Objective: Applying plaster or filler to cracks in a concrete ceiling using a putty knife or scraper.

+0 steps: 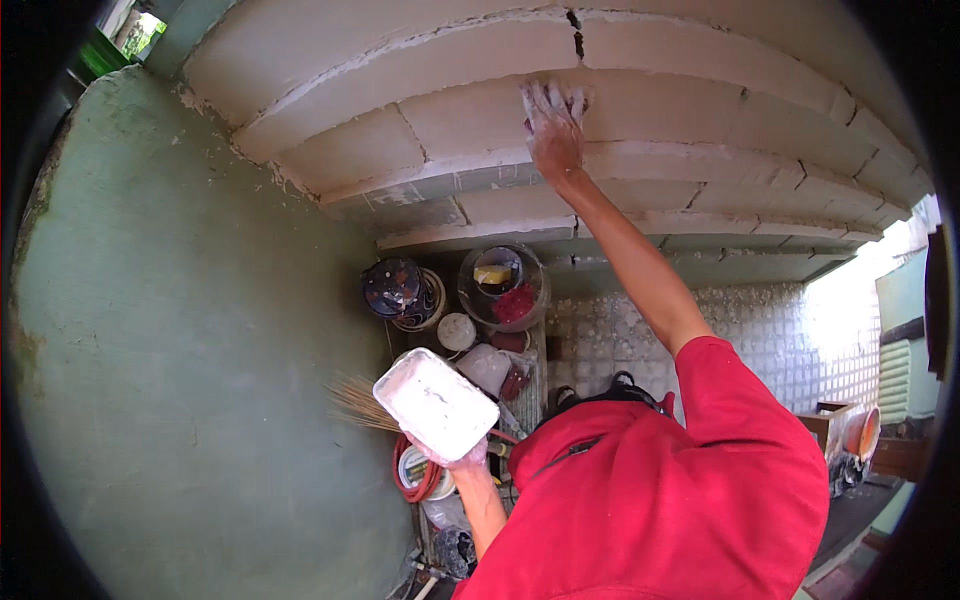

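Note:
My left hand [468,458] grips a white rectangular plastic tub [440,400] from below. White paste coats the inside of the tub. My right arm stretches up and away to a pale, stepped panelled wall [660,100]. Against one of its panels rests my right hand [555,125], fingers apart and smeared with white; I make out no tool in it. White filler runs in rough strips along the wall's long ledges. Dark gaps [577,40] show at several of the short joints between panels.
A green wall [200,350] stands close on my left. Below are paint buckets [395,288], a clear basin [535,300] with a yellow sponge [492,274], a red hose [405,480] and broom bristles [360,402]. Tiled floor [740,330] spreads to the right, with a wooden box [828,428] beyond.

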Tool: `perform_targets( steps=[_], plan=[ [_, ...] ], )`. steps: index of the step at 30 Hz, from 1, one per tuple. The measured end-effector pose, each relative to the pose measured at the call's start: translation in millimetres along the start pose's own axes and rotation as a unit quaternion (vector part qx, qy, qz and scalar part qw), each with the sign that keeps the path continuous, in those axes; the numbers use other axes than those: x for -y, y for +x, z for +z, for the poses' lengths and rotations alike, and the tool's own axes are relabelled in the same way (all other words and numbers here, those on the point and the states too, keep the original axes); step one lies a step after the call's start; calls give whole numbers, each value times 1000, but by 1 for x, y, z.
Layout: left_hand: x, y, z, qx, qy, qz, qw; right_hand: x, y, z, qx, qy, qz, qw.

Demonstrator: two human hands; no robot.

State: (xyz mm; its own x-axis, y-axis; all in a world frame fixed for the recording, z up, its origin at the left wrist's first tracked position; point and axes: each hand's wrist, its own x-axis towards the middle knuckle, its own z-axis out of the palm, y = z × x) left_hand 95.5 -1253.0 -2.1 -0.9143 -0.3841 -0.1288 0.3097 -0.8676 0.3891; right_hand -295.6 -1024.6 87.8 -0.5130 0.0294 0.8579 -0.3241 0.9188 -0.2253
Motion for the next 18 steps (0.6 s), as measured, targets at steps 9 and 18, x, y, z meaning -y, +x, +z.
perform_targets(
  steps=[9,18],
  plan=[
    [-4,7,-20,-1,37,34,999,-57,-76,-2,159,3,-114,981],
    [2,9,0,15,25,-11,1000,-47,6,-42,48,-24,-135,989]
  ],
)
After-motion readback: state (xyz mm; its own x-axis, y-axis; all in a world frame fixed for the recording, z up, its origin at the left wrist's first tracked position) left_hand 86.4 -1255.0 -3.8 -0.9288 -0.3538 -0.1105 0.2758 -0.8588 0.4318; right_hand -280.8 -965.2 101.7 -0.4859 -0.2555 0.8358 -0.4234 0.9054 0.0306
